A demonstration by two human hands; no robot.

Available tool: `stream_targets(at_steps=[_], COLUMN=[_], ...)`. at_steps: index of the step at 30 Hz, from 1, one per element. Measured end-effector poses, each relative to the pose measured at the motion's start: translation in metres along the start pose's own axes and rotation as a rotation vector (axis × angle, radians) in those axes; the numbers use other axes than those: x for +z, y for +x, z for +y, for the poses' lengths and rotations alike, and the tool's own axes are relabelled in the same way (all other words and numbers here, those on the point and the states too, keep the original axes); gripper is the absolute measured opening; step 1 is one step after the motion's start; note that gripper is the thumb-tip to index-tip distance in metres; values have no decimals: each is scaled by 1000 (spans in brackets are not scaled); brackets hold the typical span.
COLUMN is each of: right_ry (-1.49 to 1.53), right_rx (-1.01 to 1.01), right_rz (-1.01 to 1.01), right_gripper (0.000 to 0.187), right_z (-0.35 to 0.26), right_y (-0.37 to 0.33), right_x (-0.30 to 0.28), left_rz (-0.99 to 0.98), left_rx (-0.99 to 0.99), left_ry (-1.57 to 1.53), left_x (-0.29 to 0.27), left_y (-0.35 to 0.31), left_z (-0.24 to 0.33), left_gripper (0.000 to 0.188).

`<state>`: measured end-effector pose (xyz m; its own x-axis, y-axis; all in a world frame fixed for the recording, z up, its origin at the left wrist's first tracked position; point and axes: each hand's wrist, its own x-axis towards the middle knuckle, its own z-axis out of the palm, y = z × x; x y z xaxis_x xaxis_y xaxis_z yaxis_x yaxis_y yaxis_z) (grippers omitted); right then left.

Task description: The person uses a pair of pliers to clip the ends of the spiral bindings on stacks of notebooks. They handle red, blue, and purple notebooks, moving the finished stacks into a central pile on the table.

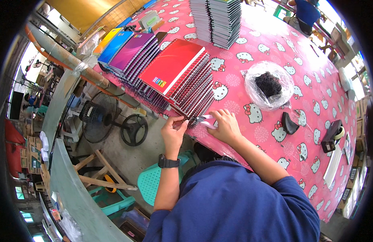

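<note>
A stack of spiral notebooks with a red cover stands near the table's edge, their dark wire coils facing right. At its near corner my left hand is closed in a pinch by a coil end; what lies between the fingertips is too small to make out. My right hand grips a pair of pliers with pale handles. The jaws of the pliers point left at the coil end, close to my left fingertips.
Purple notebooks, blue ones and a tall grey notebook stack stand farther off. To the right are a plastic bag of black coils, a black curved piece and a tape dispenser. A green stool stands below.
</note>
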<state>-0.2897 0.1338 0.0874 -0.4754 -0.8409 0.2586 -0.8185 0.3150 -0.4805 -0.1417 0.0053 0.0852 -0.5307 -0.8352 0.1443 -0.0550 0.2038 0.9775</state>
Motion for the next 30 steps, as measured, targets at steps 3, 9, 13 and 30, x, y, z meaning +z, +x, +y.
stream_targets(at_steps=[3,9,13,30], right_ry=[-16,-54,-32,1], right_rx=[-10,-2,9,46], right_rz=[5,-10,1,-28], right_gripper=[40,41,40,43], right_z=[1,-3,-6,-1], right_y=[-2,-1,-3,-9], right_x=[6,8,2,13], left_rz=[-12,-64,-97,-228], left_rx=[7,35,10,-171], left_ry=[-6,13,58,-92], left_x=[-3,-6,-13,-26], left_y=[3,7,13,27], left_z=[-1,-5,-10,-13], left_gripper=[21,20,21,22])
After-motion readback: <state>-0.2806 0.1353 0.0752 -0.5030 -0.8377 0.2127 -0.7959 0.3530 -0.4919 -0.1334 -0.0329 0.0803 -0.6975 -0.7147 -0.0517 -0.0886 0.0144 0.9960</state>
